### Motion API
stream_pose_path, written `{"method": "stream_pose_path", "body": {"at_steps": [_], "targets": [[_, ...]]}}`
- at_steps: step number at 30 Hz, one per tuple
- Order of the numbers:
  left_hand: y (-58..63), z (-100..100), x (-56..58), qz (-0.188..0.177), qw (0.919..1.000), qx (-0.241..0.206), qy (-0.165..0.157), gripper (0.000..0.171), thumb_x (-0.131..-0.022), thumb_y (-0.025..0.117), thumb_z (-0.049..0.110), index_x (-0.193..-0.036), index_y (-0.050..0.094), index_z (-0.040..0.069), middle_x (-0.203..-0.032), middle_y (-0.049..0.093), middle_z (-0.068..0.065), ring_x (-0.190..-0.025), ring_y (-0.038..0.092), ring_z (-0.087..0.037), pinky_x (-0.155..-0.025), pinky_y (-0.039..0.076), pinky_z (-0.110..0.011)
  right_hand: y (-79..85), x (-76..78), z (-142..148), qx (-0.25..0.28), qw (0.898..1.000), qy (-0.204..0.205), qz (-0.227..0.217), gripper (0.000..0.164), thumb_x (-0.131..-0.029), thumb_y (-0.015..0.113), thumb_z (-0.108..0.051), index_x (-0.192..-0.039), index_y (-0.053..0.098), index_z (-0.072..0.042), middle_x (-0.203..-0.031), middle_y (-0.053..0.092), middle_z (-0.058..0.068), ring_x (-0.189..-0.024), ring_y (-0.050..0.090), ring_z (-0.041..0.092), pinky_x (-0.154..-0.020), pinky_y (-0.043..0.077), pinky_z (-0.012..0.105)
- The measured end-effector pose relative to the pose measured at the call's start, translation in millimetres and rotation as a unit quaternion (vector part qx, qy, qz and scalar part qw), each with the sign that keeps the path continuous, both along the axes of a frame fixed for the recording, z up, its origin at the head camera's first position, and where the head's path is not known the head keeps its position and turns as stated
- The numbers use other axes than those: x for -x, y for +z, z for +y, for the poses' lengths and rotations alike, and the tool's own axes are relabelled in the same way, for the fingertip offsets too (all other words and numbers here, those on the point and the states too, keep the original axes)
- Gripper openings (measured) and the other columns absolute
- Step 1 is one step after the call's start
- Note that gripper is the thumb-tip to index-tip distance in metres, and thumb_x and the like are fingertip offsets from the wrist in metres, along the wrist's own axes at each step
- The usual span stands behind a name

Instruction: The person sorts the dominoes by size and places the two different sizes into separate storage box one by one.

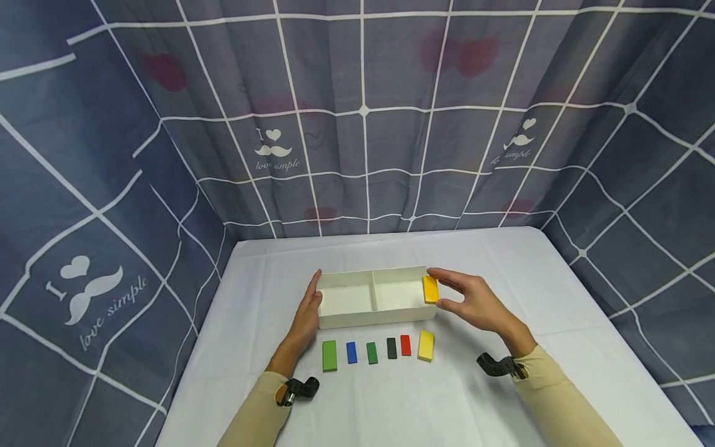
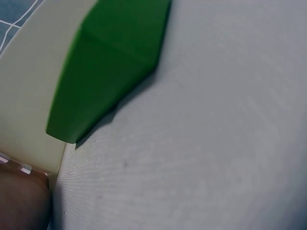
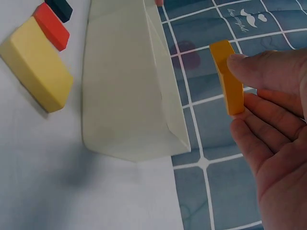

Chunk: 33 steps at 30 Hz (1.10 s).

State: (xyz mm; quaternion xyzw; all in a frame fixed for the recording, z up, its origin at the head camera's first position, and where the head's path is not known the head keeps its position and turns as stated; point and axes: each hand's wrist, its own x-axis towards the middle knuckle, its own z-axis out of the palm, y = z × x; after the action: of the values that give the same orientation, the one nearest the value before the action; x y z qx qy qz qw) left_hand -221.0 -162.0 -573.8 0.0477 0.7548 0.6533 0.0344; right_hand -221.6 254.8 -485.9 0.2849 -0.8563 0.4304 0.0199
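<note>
Pinching one orange-yellow block (image 1: 430, 290): right hand (image 1: 475, 304), thumb against one part of it, fingertips against another, the block lying between them and clear of the palm. Block's place: by the right end of a cream-white tray (image 1: 377, 318), overlapping that end in the head view; the right wrist view shows it raised and apart from the tray. Left hand (image 1: 303, 318): at the tray's left end, fingers extended along the end wall; whether they are spread or pressed together cannot be told. Tray: open-topped, one divider (image 1: 374, 290), two compartments. Row on the near side of the tray, left to right: light green block (image 1: 329, 356), blue block (image 1: 351, 352), dark green block (image 1: 372, 353), black block (image 1: 392, 348), red block (image 1: 405, 345), yellow block (image 1: 426, 346); first and last larger than the four between. Support: white cloth (image 1: 380, 410). Worn: beige sleeves (image 1: 251, 410), one black device (image 1: 301, 388) per wrist. Backdrop: grey-blue curtain (image 1: 335, 68), white grid lines.
</note>
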Motion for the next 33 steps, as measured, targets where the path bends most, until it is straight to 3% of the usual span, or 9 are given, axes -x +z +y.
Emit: {"method": "stream_pose_path", "body": {"at_steps": [15,23,33], "targets": [[-0.2,0,-0.4,-0.005,0.9999,0.014,0.007,0.057,-0.122,0.024,0.028,-0.178,0.013,0.033,-0.186,0.012,0.001,-0.172,0.006,-0.028,-0.138,0.003,-0.062,-7.1,20.7,-28,0.005,1.0,0.016,-0.025,0.067,-0.092,0.087,-0.002,-0.154,0.063,-0.008,-0.156,0.065,0.009,-0.144,0.063,0.037,-0.12,0.049,0.051],[-1.6,0,-0.1,-0.005,0.9998,0.019,0.009,0.057,-0.122,0.025,0.028,-0.178,0.013,0.037,-0.185,0.014,0.002,-0.172,0.007,-0.027,-0.138,0.003,-0.062,-11.5,28.3,-44,0.013,0.999,0.038,-0.032,0.066,-0.092,0.086,-0.001,-0.154,0.062,-0.002,-0.156,0.065,0.016,-0.144,0.063,0.038,-0.12,0.049,0.052],[0.6,0,-1.1,-0.005,0.9997,0.022,0.01,0.057,-0.122,0.025,0.029,-0.178,0.012,0.034,-0.185,0.013,0.001,-0.172,0.007,-0.027,-0.138,0.002,-0.062,-19.7,35.4,-56,0.009,0.997,0.054,-0.05,0.065,-0.092,0.085,0.002,-0.153,0.062,-0.001,-0.156,0.063,0.018,-0.142,0.064,0.038,-0.12,0.049,0.048]]}}
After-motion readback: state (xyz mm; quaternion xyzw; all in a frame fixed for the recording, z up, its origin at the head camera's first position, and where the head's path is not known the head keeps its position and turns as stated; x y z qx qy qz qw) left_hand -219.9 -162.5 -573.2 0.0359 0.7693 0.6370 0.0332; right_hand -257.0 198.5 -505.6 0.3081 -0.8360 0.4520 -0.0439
